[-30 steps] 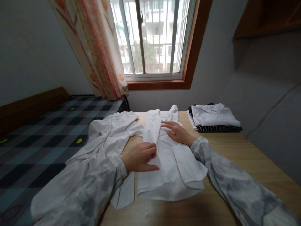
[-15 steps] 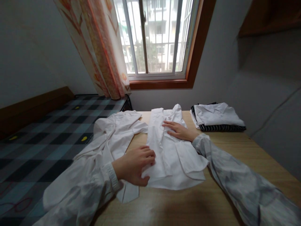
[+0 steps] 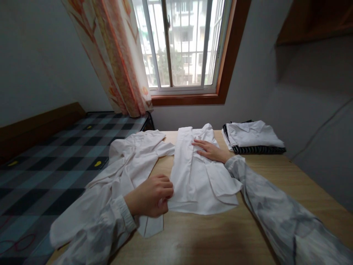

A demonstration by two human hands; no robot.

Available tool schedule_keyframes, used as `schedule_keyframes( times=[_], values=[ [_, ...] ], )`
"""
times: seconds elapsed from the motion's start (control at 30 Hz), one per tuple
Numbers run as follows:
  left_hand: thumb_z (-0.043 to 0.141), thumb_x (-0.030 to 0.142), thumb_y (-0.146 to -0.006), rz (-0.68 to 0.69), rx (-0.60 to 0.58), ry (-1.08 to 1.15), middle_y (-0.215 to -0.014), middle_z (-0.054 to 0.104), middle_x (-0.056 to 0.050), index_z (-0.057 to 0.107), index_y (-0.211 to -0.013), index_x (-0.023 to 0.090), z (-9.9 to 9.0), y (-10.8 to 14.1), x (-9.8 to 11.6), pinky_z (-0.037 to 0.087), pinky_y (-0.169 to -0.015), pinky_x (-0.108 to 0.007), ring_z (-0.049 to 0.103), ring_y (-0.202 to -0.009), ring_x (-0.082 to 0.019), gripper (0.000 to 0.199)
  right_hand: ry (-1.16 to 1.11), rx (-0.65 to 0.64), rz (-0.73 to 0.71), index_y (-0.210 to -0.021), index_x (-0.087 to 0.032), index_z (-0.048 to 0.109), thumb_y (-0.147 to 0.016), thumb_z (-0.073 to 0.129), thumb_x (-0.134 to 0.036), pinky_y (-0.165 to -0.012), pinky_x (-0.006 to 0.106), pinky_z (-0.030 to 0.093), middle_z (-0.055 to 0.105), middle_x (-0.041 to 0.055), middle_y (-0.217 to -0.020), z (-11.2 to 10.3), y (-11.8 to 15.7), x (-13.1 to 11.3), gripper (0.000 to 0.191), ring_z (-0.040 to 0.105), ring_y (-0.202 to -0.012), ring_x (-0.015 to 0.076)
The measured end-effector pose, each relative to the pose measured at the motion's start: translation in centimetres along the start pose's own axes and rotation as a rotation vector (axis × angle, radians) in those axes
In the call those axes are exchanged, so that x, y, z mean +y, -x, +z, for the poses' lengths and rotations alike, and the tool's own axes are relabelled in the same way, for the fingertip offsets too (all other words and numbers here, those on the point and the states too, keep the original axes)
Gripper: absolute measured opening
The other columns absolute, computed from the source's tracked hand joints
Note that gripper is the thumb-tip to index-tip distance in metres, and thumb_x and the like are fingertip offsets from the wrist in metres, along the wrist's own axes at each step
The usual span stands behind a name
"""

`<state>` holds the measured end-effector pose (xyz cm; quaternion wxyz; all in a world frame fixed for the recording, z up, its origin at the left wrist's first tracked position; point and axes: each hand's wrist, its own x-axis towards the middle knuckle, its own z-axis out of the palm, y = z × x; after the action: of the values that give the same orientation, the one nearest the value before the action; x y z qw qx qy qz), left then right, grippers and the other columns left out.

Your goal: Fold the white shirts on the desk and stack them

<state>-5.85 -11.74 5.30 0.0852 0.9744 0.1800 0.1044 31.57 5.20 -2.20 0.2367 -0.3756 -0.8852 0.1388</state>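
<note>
A partly folded white shirt [image 3: 202,187] lies on the wooden table in front of me, its left side turned inward in a long strip. My right hand [image 3: 211,151] rests flat on its upper part, fingers stretched out and apart. At the shirt's lower left edge my left hand [image 3: 154,195] has its fingers curled together, gripping the cloth there; the fingertips are partly hidden. A second white garment [image 3: 132,151] is spread loosely at the left, running under my left forearm, with one sleeve reaching the folded shirt.
A stack of folded clothes [image 3: 253,136], white over black-striped, sits at the table's [image 3: 215,239] back right. Left of the table stands a bed with a checked cover [image 3: 57,158]. A curtain [image 3: 118,55] hangs beside the barred window [image 3: 184,48] behind the table.
My left hand has closed from loosely spread fingers and shifted slightly left. The shirt's lower hem has moved a little away from me. My right hand stays on the upper part.
</note>
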Motion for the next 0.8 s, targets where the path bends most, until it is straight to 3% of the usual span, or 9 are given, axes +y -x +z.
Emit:
schedule_keyframes(
  times=[0.13,0.3,0.5,0.63,0.8],
  values=[
    [0.059,0.010,-0.059,-0.020,0.023,0.055,-0.073,0.060,0.001,0.043,-0.076,0.025,0.1,-0.1,-0.1,0.053,-0.084,-0.039,0.059,-0.074,-0.022,0.028,0.006,0.038,-0.045,-0.163,-0.030,0.061,-0.112,0.053,-0.041,-0.136,0.053,0.037,0.048,0.0084,-0.178,-0.2,0.2,-1.1,0.053,0.046,-0.164,0.0280],
    [0.073,0.023,-0.075,-0.155,0.109,0.093,-0.081,0.065,0.000,0.056,-0.084,0.025,1.3,-0.6,-0.5,0.050,-0.080,-0.037,0.061,-0.078,-0.022,0.020,0.001,0.089,-0.157,-0.149,-0.029,0.072,-0.111,0.048,-0.028,-0.130,0.052,0.045,0.063,0.0088,-0.165,-0.7,0.2,-3.2,0.045,0.059,-0.151,0.0264],
    [0.072,0.019,-0.072,-0.208,0.123,0.062,-0.099,0.070,-0.004,0.060,-0.096,0.024,2.2,-0.8,-1.0,0.049,-0.093,-0.042,0.066,-0.094,-0.026,0.027,0.006,0.069,-0.257,-0.133,-0.025,0.075,-0.092,0.081,-0.025,-0.111,0.052,0.056,0.075,0.0122,-0.133,-1.7,0.0,-7.7,0.042,0.070,-0.123,0.0318],
    [0.070,0.017,-0.072,-0.211,0.138,0.079,-0.103,0.071,-0.004,0.059,-0.096,0.024,1.8,-0.5,-0.8,0.049,-0.098,-0.043,0.067,-0.099,-0.027,0.027,-0.004,0.029,-0.346,-0.134,-0.025,0.071,-0.087,0.087,-0.025,-0.108,0.051,0.056,0.073,0.0123,-0.132,-0.5,1.0,-11.1,0.050,0.068,-0.119,0.0316],
    [0.071,0.019,-0.072,-0.182,0.186,0.094,-0.107,0.071,-0.005,0.060,-0.101,0.024,1.5,-0.2,-0.4,0.050,-0.099,-0.042,0.067,-0.101,-0.027,0.031,0.012,0.043,-0.517,-0.123,-0.024,0.070,-0.093,0.070,-0.014,-0.110,0.048,0.054,0.074,0.0106,-0.126,1.5,2.3,-12.6,0.032,0.066,-0.118,0.0288]
  ],
)
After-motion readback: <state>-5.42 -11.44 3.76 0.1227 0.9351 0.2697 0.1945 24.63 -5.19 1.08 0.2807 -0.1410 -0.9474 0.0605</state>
